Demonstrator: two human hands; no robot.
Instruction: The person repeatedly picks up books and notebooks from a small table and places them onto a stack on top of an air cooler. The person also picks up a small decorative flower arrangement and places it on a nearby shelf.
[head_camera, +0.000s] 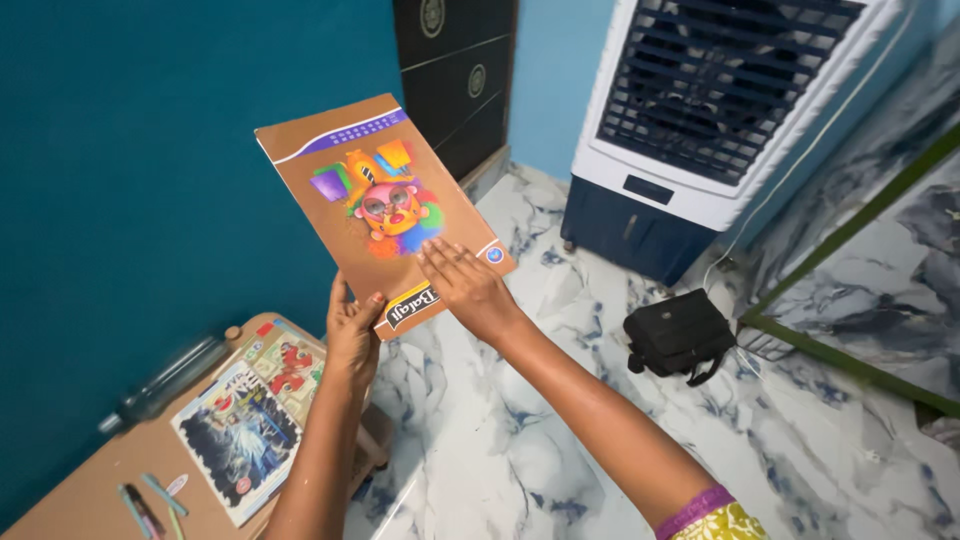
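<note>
I hold up a thin brown notebook (372, 195) with a colourful cartoon picture on its cover, tilted in front of the teal wall. My left hand (352, 328) grips its lower edge from below, thumb on the cover. My right hand (468, 285) lies flat on the cover's lower right corner, fingers spread. A purple and yellow cuff shows at my right forearm.
A low wooden table (90, 480) at the lower left carries picture books (240, 425), several pens (150, 500) and a clear bottle (165, 380). On the marble floor lie a small black bag (678, 335) and a white and blue air cooler (700, 130). A dark cabinet (455, 70) stands behind.
</note>
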